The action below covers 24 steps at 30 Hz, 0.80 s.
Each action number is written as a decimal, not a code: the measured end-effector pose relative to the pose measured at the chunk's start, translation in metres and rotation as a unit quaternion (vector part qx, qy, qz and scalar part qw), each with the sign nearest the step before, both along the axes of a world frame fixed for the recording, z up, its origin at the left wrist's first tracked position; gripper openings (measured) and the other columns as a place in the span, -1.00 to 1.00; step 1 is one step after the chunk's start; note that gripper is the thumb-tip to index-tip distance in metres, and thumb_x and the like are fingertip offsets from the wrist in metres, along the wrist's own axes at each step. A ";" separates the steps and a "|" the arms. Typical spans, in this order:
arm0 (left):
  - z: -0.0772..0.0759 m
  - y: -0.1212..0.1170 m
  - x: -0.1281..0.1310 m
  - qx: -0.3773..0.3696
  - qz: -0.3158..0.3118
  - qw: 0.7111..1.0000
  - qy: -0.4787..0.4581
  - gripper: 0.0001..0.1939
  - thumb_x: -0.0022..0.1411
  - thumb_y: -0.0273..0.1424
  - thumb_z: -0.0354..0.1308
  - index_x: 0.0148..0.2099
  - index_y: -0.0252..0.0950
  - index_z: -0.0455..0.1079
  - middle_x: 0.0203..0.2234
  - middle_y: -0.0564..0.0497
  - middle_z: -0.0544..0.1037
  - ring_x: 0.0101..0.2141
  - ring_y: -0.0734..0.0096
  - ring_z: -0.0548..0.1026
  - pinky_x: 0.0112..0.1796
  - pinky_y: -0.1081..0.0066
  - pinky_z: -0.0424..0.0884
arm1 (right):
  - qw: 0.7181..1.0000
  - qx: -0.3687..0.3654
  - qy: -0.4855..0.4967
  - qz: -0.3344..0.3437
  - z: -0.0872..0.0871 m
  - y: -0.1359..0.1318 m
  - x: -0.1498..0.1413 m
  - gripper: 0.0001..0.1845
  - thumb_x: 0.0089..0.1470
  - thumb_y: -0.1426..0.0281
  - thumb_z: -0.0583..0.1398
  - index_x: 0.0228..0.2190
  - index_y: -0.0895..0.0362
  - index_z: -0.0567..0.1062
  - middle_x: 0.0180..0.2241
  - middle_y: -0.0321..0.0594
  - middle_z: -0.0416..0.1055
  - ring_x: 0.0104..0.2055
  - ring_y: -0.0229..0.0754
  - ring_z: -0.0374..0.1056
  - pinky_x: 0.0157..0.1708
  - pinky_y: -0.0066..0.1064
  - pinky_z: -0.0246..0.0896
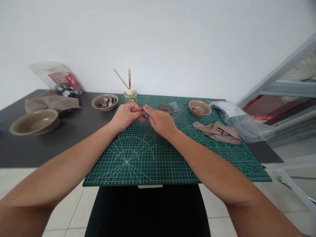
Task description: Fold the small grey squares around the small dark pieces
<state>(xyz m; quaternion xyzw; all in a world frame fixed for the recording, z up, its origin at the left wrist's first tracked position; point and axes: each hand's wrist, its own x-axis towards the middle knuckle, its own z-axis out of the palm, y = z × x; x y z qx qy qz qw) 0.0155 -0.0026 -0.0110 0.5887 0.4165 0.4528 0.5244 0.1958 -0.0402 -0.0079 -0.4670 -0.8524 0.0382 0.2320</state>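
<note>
My left hand (127, 115) and my right hand (161, 121) meet above the middle of the green cutting mat (138, 164). A small light-blue piece (146, 114) shows at the fingertips of my right hand, which are closed on it. The left fingers are pinched together right beside it; what they hold is hidden. Just beyond the right hand, a brown square piece (166, 108) and a pale-blue flat piece (175, 106) lie on the mat.
Left are a bowl of dark and light pieces (105, 101), a larger bowl (34, 122), a brown cloth (53, 102) and a plastic jar (61, 80). A reed diffuser (130, 94) stands behind. Right are a small bowl (199, 107), another cloth (218, 132) and a plastic bag (244, 123).
</note>
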 end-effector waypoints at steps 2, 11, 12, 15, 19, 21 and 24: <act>0.000 0.000 0.000 -0.002 -0.003 1.000 -0.005 -0.74 -0.10 -0.44 0.40 -0.41 -0.30 0.36 -0.60 0.07 0.60 -0.53 0.34 0.63 -0.37 0.36 0.60 | 1.000 -0.002 0.008 -0.006 -0.001 0.000 0.001 -0.46 0.34 0.54 0.01 0.30 0.18 0.34 0.33 -0.15 0.29 0.31 -0.15 0.34 0.27 -0.26 0.32; -0.005 0.003 -0.004 0.019 -0.016 0.999 0.037 -0.83 -0.05 -0.48 0.33 -0.39 -0.32 0.39 -0.59 0.09 0.60 -0.49 0.39 0.63 -0.33 0.40 0.60 | 1.000 -0.006 0.006 0.015 -0.003 -0.003 -0.003 -0.44 0.33 0.54 0.01 0.30 0.15 0.34 0.35 -0.15 0.25 0.32 -0.13 0.33 0.27 -0.24 0.32; -0.005 0.003 -0.003 0.019 -0.015 0.999 0.036 -0.82 -0.03 -0.47 0.34 -0.39 -0.32 0.39 -0.59 0.09 0.60 -0.49 0.39 0.63 -0.33 0.39 0.60 | 1.000 -0.009 0.008 0.013 -0.003 -0.002 -0.003 -0.44 0.33 0.54 0.01 0.30 0.14 0.35 0.35 -0.17 0.24 0.31 -0.13 0.34 0.26 -0.22 0.34; -0.005 0.003 -0.002 0.014 -0.014 1.000 0.015 -0.75 -0.02 -0.42 0.39 -0.37 -0.30 0.35 -0.58 0.10 0.59 -0.50 0.37 0.64 -0.32 0.35 0.61 | 1.000 -0.006 0.024 0.002 -0.003 -0.001 -0.001 -0.44 0.32 0.54 0.01 0.30 0.11 0.35 0.34 -0.20 0.27 0.29 -0.13 0.37 0.26 -0.20 0.34; -0.005 0.004 -0.002 0.002 -0.026 0.999 -0.018 -0.70 -0.05 -0.40 0.43 -0.37 -0.30 0.34 -0.57 0.08 0.59 -0.51 0.38 0.63 -0.33 0.35 0.61 | 0.999 0.000 0.041 -0.010 -0.006 0.000 0.001 -0.43 0.32 0.54 0.01 0.29 0.09 0.36 0.32 -0.23 0.31 0.28 -0.16 0.37 0.26 -0.24 0.34; -0.006 0.004 -0.002 -0.001 -0.033 0.999 -0.021 -0.70 -0.06 -0.40 0.43 -0.37 -0.31 0.34 -0.56 0.07 0.60 -0.51 0.39 0.63 -0.33 0.36 0.60 | 0.999 -0.001 0.043 -0.011 -0.007 0.000 0.001 -0.43 0.31 0.54 0.01 0.29 0.08 0.36 0.32 -0.24 0.31 0.29 -0.17 0.37 0.26 -0.24 0.33; -0.009 0.006 -0.003 -0.002 -0.039 0.999 -0.017 -0.70 -0.07 -0.41 0.42 -0.35 -0.30 0.34 -0.56 0.07 0.60 -0.50 0.38 0.63 -0.33 0.35 0.60 | 0.999 -0.002 0.043 -0.001 -0.006 0.000 0.000 -0.43 0.32 0.54 0.01 0.30 0.11 0.35 0.33 -0.22 0.30 0.30 -0.18 0.36 0.27 -0.25 0.32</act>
